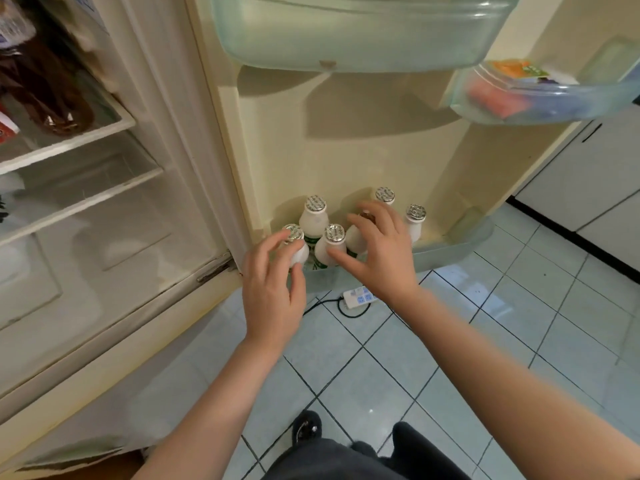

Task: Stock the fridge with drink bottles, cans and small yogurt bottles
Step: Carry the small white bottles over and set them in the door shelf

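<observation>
Six bottles [313, 218] are stood upright in the bottom door bin [460, 237], with long axes vertical and foil caps pointed up toward the camera. The end bottle [298, 253], at the left end of the bin, is gripped by the left hand [273, 299]: its fingers [268, 247] are curled over the cap and the thumb is pressed against the body. The right hand [379, 254] is held over a brown-capped bottle [356, 237] mid-bin, fingers spread and nearly straight. Nothing is clasped, and contact cannot be confirmed. A power strip [358, 296] is laid on the tiled floor [519, 306] below the bin.
</observation>
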`<state>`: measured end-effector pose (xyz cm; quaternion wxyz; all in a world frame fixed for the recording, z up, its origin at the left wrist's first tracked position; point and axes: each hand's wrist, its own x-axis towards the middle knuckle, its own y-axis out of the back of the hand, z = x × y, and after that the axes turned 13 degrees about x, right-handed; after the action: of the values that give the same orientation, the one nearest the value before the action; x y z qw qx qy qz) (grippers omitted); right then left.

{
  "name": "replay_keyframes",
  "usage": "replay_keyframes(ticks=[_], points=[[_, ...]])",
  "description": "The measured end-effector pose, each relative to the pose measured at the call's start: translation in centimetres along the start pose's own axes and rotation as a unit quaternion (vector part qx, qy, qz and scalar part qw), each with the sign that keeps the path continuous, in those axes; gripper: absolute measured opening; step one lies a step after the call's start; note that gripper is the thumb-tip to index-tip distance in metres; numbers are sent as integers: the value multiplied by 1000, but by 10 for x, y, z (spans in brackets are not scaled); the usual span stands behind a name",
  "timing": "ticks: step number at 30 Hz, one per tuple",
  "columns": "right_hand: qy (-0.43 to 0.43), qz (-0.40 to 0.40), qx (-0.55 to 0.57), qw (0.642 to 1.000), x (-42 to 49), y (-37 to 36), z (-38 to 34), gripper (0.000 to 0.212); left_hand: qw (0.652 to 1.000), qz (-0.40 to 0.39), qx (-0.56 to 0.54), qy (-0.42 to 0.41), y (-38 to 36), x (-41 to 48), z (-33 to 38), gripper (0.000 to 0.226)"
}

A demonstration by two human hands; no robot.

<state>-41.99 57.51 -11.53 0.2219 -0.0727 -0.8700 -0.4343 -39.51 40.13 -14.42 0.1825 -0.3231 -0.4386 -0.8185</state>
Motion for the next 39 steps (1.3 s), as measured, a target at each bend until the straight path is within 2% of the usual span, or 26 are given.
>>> replay_keyframes(ticks=[3, 7, 9, 11, 13, 15, 17, 20, 22, 24, 29, 33, 37, 39], points=[[-4, 68, 35, 997, -19, 12, 4, 39, 999, 2, -21, -41, -9, -7, 11, 31], [-61, 127, 17, 990, -74, 33, 21, 23, 990, -47, -77, -112, -28, -23, 33, 27], [-116, 131, 4, 985, -117, 44, 33, 19, 977, -114, -107, -146, -39, -37, 45, 24], [-187, 106, -17, 976, -170, 54, 44, 19, 951, -235, -121, -163, -52, -56, 57, 26], [-282, 67, -32, 957, -229, 60, 55, 19, 893, -413, -115, -138, -66, -79, 68, 26], [-422, 10, -24, 906, -291, 65, 60, 23, 793, -597, -99, -72, -82, -106, 83, 27], [-571, -49, -5, 819, -356, 68, 62, 28, 690, -721, -64, -24, -95, -139, 99, 31], [-719, -107, 46, 685, -449, 73, 55, 33, 589, -807, -7, -48, -102, -192, 122, 34], [-784, -127, 89, 602, -502, 82, 43, 33, 539, -837, 36, -90, -102, -225, 140, 28], [-814, -122, 133, 552, -545, 95, 32, 31, 492, -856, 80, -139, -101, -252, 161, 10], [-838, -8, 181, 515, -629, 147, 35, 29, 426, -845, 178, -268, -108, -314, 231, 15], [-850, 68, 183, 489, -701, 196, 44, 31, 438, -799, 200, -360, -125, -363, 320, 27], [-870, 178, 186, 420, -760, 234, 30, 32, 447, -786, 151, -400, -119, -406, 427, 27], [-869, 245, 193, 383, -786, 242, 18, 31, 430, -777, 134, -440, -111, -431, 473, 29]])
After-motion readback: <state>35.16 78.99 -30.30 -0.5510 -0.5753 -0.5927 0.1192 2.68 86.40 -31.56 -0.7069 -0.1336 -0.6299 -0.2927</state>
